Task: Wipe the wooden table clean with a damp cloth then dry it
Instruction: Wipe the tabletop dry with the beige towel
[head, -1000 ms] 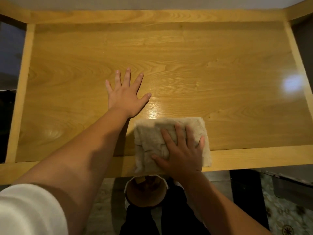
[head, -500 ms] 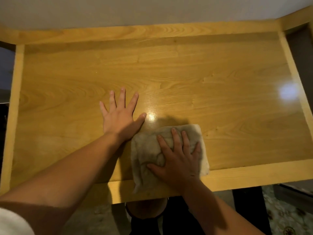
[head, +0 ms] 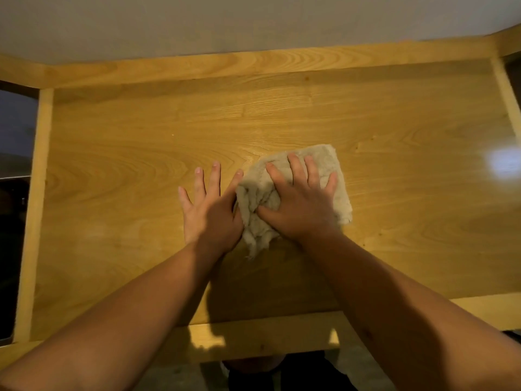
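Note:
A glossy wooden table point(head: 394, 221) with paler raised borders fills the view. A crumpled beige cloth point(head: 335, 176) lies near its middle. My right hand point(head: 301, 204) presses flat on top of the cloth, fingers spread, thumb bunching the cloth's left side. My left hand point(head: 208, 213) rests palm-down on the bare wood just left of the cloth, fingers apart, its index finger touching the cloth's edge. Part of the cloth is hidden under my right hand.
A pale wall point(head: 253, 21) runs behind the table's far border. A bright light reflection point(head: 503, 163) shines on the wood at the right. Dark gaps lie beyond the left border point(head: 31, 221). Floor and dark clothing show below the near edge.
My right hand has pushed the cloth away from the near edge toward the table's middle, bunching it. The left hand stays flat; the cloth is now right against it. The camera has tilted.

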